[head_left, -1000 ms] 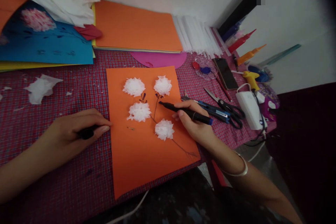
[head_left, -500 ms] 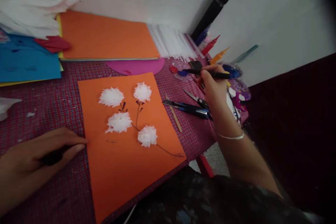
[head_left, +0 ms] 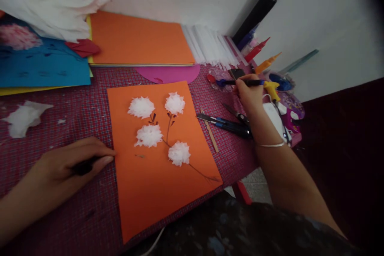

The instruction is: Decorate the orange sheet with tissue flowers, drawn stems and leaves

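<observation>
An orange paper sheet (head_left: 156,200) lies before me, bearing several white ruffled paper flowers (head_left: 149,135) with drawn dark stems and small dark leaves. At its left edge is my left hand (head_left: 81,160), thumb and forefinger pinched together against the paper's edge. A dark shape shows between those fingers, too shaded to name. My right hand (head_left: 250,94) grips a slim dark paintbrush (head_left: 230,82) beyond the sheet's upper right corner. Its tip is at a blue blob on a clear palette (head_left: 214,76), which also carries red.
Right of the sheet lie a wooden stick (head_left: 211,136), a box cutter (head_left: 222,124) and scissors (head_left: 235,113). Paint tubes (head_left: 258,49) and white strips (head_left: 210,46) are along the wall. Stacked orange paper (head_left: 141,40), white tissue (head_left: 60,0) and blue paper (head_left: 60,66) are at back left.
The whole view has shifted, so things appear farther right. The brush tip stays at the blue paint, with the brush turned slightly. My left hand stays at the sheet's left edge.
</observation>
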The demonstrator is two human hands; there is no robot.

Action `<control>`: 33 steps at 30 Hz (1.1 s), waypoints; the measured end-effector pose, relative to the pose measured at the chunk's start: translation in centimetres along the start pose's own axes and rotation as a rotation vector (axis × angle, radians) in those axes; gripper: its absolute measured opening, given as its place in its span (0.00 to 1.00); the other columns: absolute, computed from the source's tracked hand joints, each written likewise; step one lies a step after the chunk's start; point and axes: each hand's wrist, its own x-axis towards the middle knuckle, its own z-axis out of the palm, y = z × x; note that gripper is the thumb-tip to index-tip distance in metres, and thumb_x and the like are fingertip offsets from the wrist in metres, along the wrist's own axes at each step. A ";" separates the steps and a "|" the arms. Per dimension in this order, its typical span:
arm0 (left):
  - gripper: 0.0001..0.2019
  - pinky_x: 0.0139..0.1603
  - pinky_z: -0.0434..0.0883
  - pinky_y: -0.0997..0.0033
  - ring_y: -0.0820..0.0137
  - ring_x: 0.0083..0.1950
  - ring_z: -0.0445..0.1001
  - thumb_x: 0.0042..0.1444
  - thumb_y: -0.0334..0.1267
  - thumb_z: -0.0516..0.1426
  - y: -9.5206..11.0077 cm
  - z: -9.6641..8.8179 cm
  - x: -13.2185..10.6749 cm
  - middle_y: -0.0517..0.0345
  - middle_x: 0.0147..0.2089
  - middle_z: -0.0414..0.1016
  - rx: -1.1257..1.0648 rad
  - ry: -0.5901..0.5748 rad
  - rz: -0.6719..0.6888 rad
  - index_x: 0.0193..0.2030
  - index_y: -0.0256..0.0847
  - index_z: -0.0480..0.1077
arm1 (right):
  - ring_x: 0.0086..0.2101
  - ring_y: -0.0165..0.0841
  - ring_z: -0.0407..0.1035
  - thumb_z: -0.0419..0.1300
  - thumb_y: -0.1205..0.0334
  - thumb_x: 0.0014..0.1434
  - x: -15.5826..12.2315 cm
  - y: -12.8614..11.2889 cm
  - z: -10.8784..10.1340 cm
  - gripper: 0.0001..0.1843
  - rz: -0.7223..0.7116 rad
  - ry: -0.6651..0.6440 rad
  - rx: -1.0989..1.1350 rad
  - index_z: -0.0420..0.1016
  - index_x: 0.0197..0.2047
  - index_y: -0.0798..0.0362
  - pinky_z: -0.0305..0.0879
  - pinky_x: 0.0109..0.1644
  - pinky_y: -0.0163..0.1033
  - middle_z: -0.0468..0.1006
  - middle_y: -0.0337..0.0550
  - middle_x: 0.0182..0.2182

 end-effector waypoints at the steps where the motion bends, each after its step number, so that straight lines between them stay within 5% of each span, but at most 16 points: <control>1: 0.07 0.40 0.74 0.76 0.70 0.40 0.79 0.65 0.42 0.55 0.3 -0.1 0.2 0.64 0.40 0.80 -0.017 0.002 -0.004 0.43 0.50 0.75 | 0.20 0.33 0.68 0.67 0.68 0.54 -0.5 -0.6 0.0 0.11 -0.001 0.005 0.031 0.70 0.29 0.45 0.65 0.24 0.42 0.71 0.32 0.18; 4: 0.06 0.38 0.72 0.79 0.73 0.38 0.78 0.65 0.40 0.56 0.9 -0.3 0.7 0.64 0.39 0.79 -0.056 0.013 0.013 0.42 0.48 0.75 | 0.22 0.31 0.69 0.65 0.65 0.57 -3.2 -3.5 0.5 0.06 -0.020 -0.073 0.186 0.72 0.33 0.45 0.68 0.28 0.41 0.73 0.33 0.21; 9: 0.08 0.35 0.72 0.81 0.76 0.36 0.78 0.65 0.40 0.55 1.9 -0.6 1.4 0.64 0.37 0.79 -0.054 0.041 0.051 0.40 0.46 0.76 | 0.21 0.29 0.69 0.66 0.52 0.58 -10.1 -8.1 3.0 0.10 0.133 -0.563 0.437 0.74 0.38 0.48 0.68 0.27 0.38 0.74 0.33 0.20; 11: 0.09 0.35 0.72 0.82 0.76 0.36 0.78 0.66 0.40 0.55 2.2 -0.7 1.5 0.64 0.36 0.79 -0.058 0.062 0.063 0.39 0.46 0.76 | 0.21 0.29 0.69 0.66 0.49 0.58 -12.0 -8.9 4.2 0.13 0.198 -0.649 0.464 0.74 0.38 0.48 0.67 0.27 0.37 0.75 0.34 0.20; 16: 0.08 0.34 0.72 0.84 0.77 0.35 0.79 0.66 0.39 0.55 2.5 -0.7 1.5 0.64 0.35 0.79 -0.044 0.090 0.091 0.38 0.45 0.76 | 0.22 0.28 0.69 0.66 0.48 0.58 -13.5 -8.4 6.0 0.14 0.244 -0.632 0.442 0.72 0.37 0.49 0.66 0.28 0.36 0.74 0.32 0.20; 33: 0.07 0.36 0.72 0.81 0.76 0.36 0.78 0.65 0.39 0.55 1.8 -0.6 1.3 0.65 0.37 0.78 -0.043 0.060 0.081 0.40 0.47 0.76 | 0.22 0.26 0.69 0.65 0.52 0.61 -13.5 -7.5 6.0 0.10 0.184 -0.640 0.412 0.73 0.37 0.49 0.66 0.28 0.34 0.75 0.33 0.22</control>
